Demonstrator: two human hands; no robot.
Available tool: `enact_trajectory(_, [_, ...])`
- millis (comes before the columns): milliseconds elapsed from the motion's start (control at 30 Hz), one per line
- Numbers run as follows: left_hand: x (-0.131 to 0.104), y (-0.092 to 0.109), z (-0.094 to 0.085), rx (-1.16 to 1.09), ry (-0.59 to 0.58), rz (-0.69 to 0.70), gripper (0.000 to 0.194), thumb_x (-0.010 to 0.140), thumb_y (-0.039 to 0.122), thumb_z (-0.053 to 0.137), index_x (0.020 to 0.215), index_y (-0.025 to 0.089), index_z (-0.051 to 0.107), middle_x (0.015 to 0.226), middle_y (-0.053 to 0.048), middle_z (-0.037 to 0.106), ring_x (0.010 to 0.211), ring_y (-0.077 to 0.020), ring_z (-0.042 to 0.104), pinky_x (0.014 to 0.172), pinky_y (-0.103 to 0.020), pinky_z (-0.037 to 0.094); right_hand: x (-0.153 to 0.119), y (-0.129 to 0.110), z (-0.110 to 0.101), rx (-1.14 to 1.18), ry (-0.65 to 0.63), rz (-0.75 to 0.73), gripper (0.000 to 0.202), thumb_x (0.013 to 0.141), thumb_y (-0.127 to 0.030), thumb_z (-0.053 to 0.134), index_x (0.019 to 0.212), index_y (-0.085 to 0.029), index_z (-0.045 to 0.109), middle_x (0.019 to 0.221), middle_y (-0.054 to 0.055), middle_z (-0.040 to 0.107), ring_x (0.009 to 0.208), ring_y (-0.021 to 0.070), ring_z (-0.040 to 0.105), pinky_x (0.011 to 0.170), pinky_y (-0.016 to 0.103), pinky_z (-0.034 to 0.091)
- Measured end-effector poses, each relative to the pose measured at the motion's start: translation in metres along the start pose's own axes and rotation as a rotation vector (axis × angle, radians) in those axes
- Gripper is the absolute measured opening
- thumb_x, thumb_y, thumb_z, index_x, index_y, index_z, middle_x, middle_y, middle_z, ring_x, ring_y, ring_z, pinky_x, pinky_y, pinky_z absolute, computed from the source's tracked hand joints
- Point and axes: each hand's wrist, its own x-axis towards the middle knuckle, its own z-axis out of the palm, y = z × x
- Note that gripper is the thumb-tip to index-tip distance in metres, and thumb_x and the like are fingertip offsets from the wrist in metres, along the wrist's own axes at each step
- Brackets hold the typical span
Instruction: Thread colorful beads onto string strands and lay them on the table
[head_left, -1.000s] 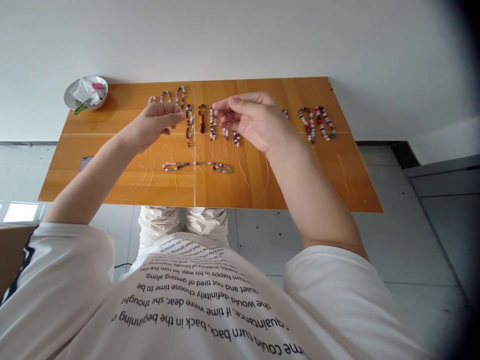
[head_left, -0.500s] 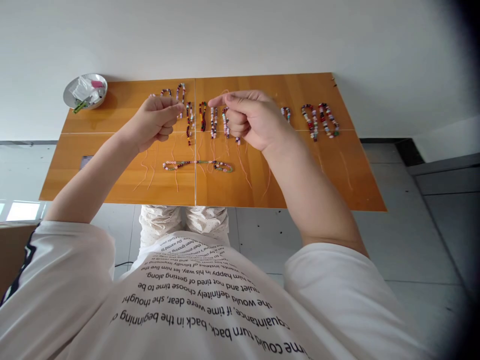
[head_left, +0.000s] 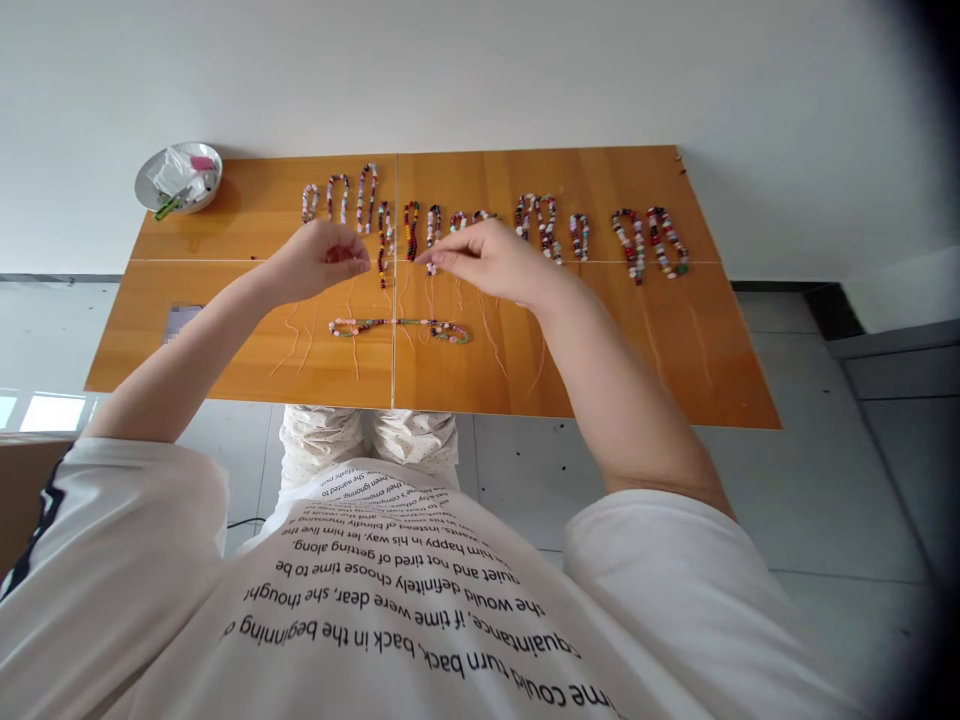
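Note:
Over the left half of the table my left hand (head_left: 324, 262) is closed, its thumb and fingertips together; what they hold, if anything, is too small to make out. My right hand (head_left: 487, 258) is to the right of it, thumb and forefinger pinched close together above the beads, and nothing can be made out between them. Below and between the hands lies a long beaded strand (head_left: 409, 322) with a loop at each end. A dark red and yellow bead loop (head_left: 411, 232) rests on the table between the hands.
More bead loops lie along the back of the wooden table (head_left: 247, 220), such as a red and white one (head_left: 664, 240) at right. Orange threads trail forward. A bowl (head_left: 208, 190) with plastic bags stands at the back left corner.
Both hands have come down a little, and the right hand's fingers have unfolded from a fist with the forefinger out. Bead loops at the back that were covered now show.

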Motion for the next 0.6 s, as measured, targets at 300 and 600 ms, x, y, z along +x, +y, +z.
enact_trajectory(300, [-0.102,-0.070,0.097,0.327,-0.002,0.273,0.028,0.098,0.034,0.051,0.088,0.019,0.072,0.081,-0.006,0.070,0.076,-0.0165,0.060,0.074,-0.031,0.043,-0.091,0.061,0.098,-0.391,-0.159,-0.185,0.035,0.099,-0.020,0.046,0.120,-0.017,0.073,0.088,0.008,0.071,0.070,0.0150,0.056,0.060,0.028,0.036])
enact_trajectory(600, [-0.141,-0.101,0.117,0.409,0.018,0.292,0.029,0.101,0.033,0.046,0.091,0.025,0.072,0.098,-0.006,0.073,0.087,-0.0192,0.058,0.084,-0.036,0.041,-0.134,0.099,0.116,-0.582,0.021,-0.228,0.041,0.099,-0.015,0.040,0.124,-0.024,0.071,0.082,0.007,0.062,0.078,0.0188,0.049,0.075,0.035,0.035])
